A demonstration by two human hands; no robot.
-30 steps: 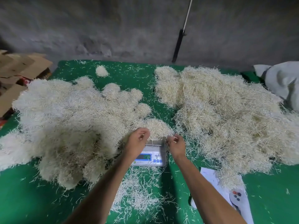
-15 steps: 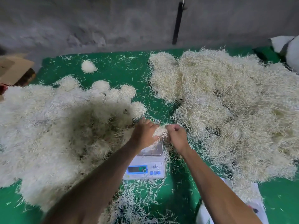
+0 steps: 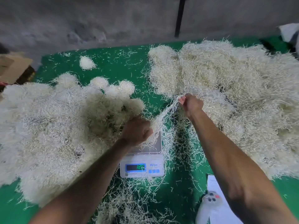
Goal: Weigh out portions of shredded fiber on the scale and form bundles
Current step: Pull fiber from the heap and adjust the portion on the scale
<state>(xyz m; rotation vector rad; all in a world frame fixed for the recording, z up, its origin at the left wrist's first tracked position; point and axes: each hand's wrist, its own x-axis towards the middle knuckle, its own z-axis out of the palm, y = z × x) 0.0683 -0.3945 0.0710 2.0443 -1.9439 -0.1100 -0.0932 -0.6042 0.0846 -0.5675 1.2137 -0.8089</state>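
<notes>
A small white digital scale (image 3: 142, 165) with a lit display stands on the green cloth (image 3: 113, 65) at centre. Just above its steel pan, my left hand (image 3: 136, 130) grips a clump of pale shredded fiber (image 3: 157, 123). A stretched strand of that clump (image 3: 168, 110) runs up and right to my right hand (image 3: 191, 103), which pinches it at the edge of the loose fiber heap (image 3: 226, 94). A few stray strands lie on the pan.
A mass of rounded fiber bundles (image 3: 53, 126) fills the left side, with one lone bundle (image 3: 86, 63) farther back. Loose strands (image 3: 129, 201) litter the cloth in front of the scale. Paper and a white device (image 3: 212, 204) lie bottom right; cardboard (image 3: 13, 67) is at far left.
The portion has come up off the scale pan in my left hand. My right hand has moved up and right, drawing a strand out of the clump. The camera has tilted closer.
</notes>
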